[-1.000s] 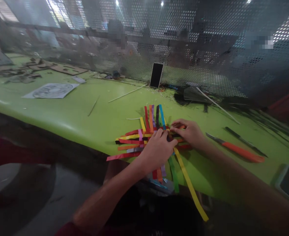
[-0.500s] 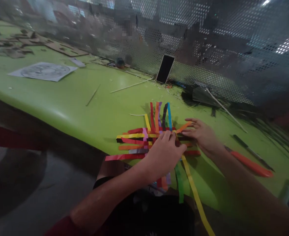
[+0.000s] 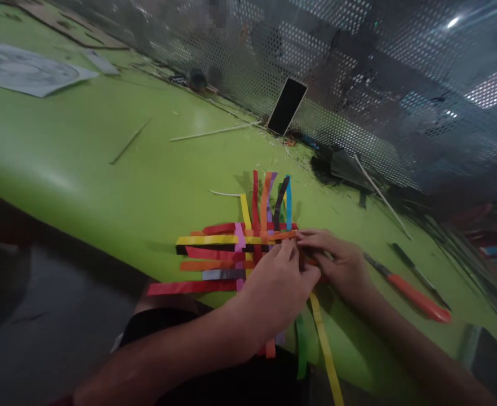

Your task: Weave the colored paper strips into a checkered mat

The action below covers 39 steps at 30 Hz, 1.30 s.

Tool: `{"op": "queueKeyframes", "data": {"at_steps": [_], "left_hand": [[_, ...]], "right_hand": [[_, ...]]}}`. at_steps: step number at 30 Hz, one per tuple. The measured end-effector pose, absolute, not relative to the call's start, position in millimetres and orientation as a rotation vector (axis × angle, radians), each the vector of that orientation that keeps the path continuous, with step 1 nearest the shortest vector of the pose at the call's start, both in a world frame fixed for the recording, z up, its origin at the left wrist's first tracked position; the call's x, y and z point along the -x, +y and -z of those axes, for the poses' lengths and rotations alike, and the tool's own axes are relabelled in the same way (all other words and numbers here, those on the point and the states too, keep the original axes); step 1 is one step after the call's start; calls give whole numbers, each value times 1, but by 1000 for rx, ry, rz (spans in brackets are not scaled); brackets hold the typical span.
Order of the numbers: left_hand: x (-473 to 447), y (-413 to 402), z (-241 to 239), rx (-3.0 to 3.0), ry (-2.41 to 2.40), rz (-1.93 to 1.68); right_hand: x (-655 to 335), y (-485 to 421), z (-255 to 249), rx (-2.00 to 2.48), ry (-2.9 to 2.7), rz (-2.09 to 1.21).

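Observation:
A mat of flat coloured strips, woven over and under each other, lies at the table's front edge; a yellow strip [image 3: 208,241] and a pink strip [image 3: 240,239] cross at its left. My left hand [image 3: 276,282] is on the weave, fingers bent and pressed on the strips, hiding its middle. Beside it, my right hand [image 3: 341,259] pinches the end of an orange strip [image 3: 281,235], laid flat across the upright strips. Black and blue strips [image 3: 289,206] stick up behind the hands. A long yellow strip [image 3: 327,349] and a green strip [image 3: 301,344] hang toward my lap.
A phone [image 3: 287,107] leans against the perforated metal screen [image 3: 240,73]. At the right lie an orange-handled knife [image 3: 417,296] and a dark slim blade [image 3: 420,273]. Thin sticks [image 3: 214,131] and a printed sheet [image 3: 29,70] are on the green table [image 3: 105,124].
My right hand has moved left and down against my left hand, bringing the raised orange strip flat onto the weave. My left hand stays on the strips. The view has tilted.

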State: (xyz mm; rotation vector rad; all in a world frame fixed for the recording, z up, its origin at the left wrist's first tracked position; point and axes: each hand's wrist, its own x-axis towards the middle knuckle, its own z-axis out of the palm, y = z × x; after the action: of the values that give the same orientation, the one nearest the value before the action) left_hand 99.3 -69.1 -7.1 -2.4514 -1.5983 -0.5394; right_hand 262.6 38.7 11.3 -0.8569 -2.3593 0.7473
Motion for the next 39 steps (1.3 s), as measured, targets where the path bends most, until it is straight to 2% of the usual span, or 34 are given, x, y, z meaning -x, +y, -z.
{"op": "queueKeyframes", "data": {"at_steps": [5,14,33,39], "left_hand": [[-99,-73,8,2355,-1542,500],[-95,-76,6,2386,-1554,525],[-93,-73,6,2332,-1564,654],[-94,-74,7,2372,-1598,527]], "right_hand": [[-264,43,-12,801,-2508,-633],[-261,50,-11,874,-2487,-732],[-254,48,-8,704,-2523,-490],[-253,51,-7,759,-2516,-557]]}}
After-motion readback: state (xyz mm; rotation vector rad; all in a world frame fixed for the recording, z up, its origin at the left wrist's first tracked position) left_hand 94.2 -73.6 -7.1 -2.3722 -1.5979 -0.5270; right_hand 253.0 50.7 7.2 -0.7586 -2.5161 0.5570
